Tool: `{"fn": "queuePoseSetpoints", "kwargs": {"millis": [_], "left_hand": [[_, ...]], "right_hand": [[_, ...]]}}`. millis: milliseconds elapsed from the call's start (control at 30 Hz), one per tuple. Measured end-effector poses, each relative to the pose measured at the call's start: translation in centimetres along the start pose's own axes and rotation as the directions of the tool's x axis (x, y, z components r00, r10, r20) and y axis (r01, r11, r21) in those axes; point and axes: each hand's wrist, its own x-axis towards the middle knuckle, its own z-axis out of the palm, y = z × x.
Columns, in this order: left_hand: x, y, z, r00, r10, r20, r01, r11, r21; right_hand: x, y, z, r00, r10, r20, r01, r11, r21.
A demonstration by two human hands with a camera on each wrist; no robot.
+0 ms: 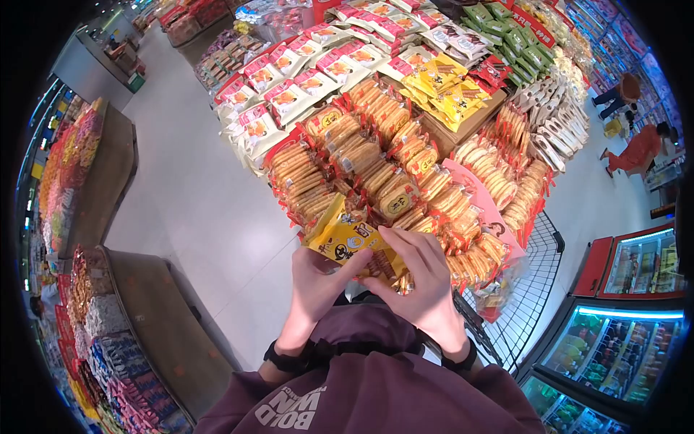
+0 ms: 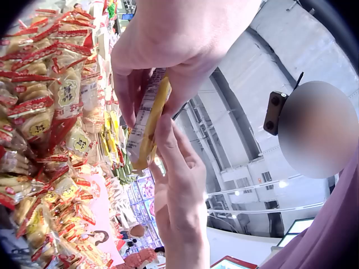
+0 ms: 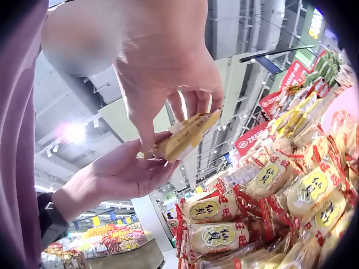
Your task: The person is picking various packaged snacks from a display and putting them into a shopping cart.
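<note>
Yellow flat plastic snack packet (image 1: 345, 233): our left hand (image 1: 316, 281) and right hand (image 1: 421, 278) are pinching opposite ends near red-and-clear plastic-wrapped round crackers (image 1: 397, 199), probably keeping its printed face steady for viewing.

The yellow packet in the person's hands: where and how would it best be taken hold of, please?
I would pinch the yellow packet across its faces at its upper-left corner in the head view, coming from the side of the piled snacks: that corner juts clear of the left hand and right hand, and the packet looks slim.
</note>
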Motion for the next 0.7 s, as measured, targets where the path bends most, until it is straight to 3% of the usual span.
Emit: {"fn": "queuePoseSetpoints", "kwargs": {"millis": [67,200,267,400,567,700], "left_hand": [[0.2,0.4,0.4,0.998,-0.057,0.035,0.058,0.998,-0.023],[0.3,-0.8,0.0,0.99,-0.011,0.138,0.006,0.999,0.035],[0.3,-0.6,-0.2,0.985,0.0,0.17,-0.01,0.998,0.058],[0.0,-0.4,-1.1,0.985,-0.042,0.166,0.018,0.989,0.145],[-0.5,0.0,-2.4,0.989,-0.011,0.146,-0.019,0.98,0.2],[-1.0,0.9,-3.1,0.995,-0.049,0.084,0.023,0.958,0.287]], "right_hand": [[0.4,0.1,-0.5,0.996,-0.061,0.072,0.065,0.996,-0.054],[1.9,1.8,-2.9,0.972,-0.15,0.183,0.173,0.978,-0.118],[3.9,3.4,-4.9,0.973,-0.101,0.206,0.136,0.977,-0.162],[9.7,10.4,-8.5,0.966,-0.162,0.202,0.242,0.84,-0.485],[16.7,20.3,-11.3,0.948,-0.229,0.219,0.314,0.779,-0.543],[19.5,24.8,-12.0,0.961,-0.163,0.224,0.256,0.832,-0.493]]}}
